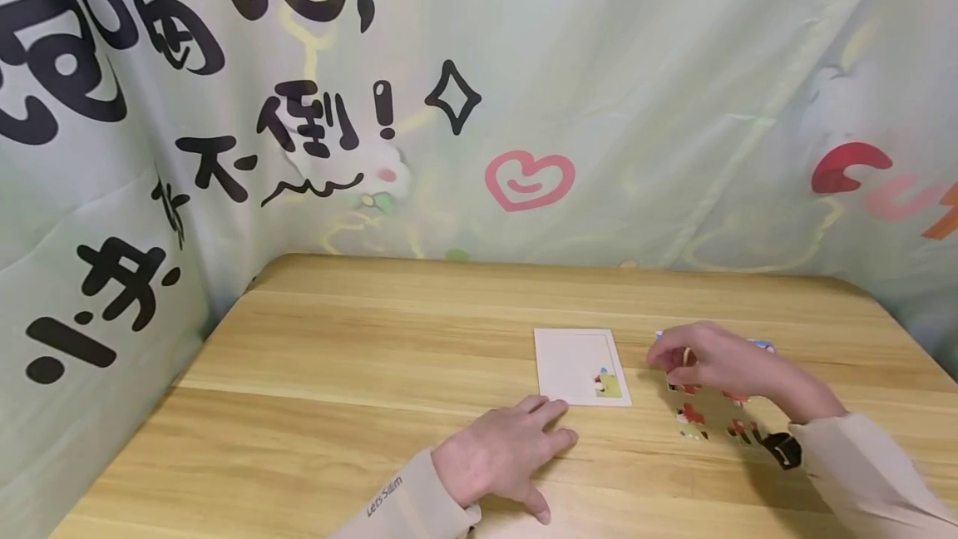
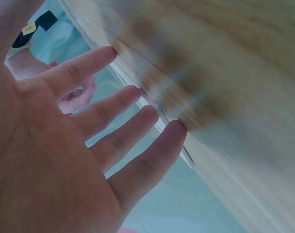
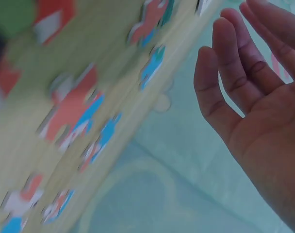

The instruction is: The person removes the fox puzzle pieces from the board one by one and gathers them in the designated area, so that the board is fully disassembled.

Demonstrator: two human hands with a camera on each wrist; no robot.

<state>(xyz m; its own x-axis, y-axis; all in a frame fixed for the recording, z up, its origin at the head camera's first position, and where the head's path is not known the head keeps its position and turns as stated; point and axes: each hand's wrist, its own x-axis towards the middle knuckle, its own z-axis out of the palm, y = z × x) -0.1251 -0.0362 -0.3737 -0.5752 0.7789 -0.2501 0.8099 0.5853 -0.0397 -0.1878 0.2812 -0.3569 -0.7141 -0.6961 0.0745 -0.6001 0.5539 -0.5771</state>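
Observation:
My left hand (image 1: pixel 509 449) lies spread on the table, its fingertips at the near left corner of a white puzzle board (image 1: pixel 572 356). One jigsaw piece (image 1: pixel 608 383), green with small figures, sits in the board's lower right corner. Over the loose pieces to the right hovers my right hand (image 1: pixel 711 360), fingers loosely bent; in the right wrist view the hand (image 3: pixel 264 116) shows no piece against its fingers. Beneath and around it lie several loose jigsaw pieces, such as a red and white one (image 1: pixel 692 414) and a red and blue one (image 3: pixel 74 107). The hand hides some of them.
The wooden table (image 1: pixel 359 356) reaches back to a printed curtain (image 1: pixel 636 106) with black lettering and a pink heart. A black device (image 1: pixel 782 449) is strapped at my right wrist, near the pieces on the near right.

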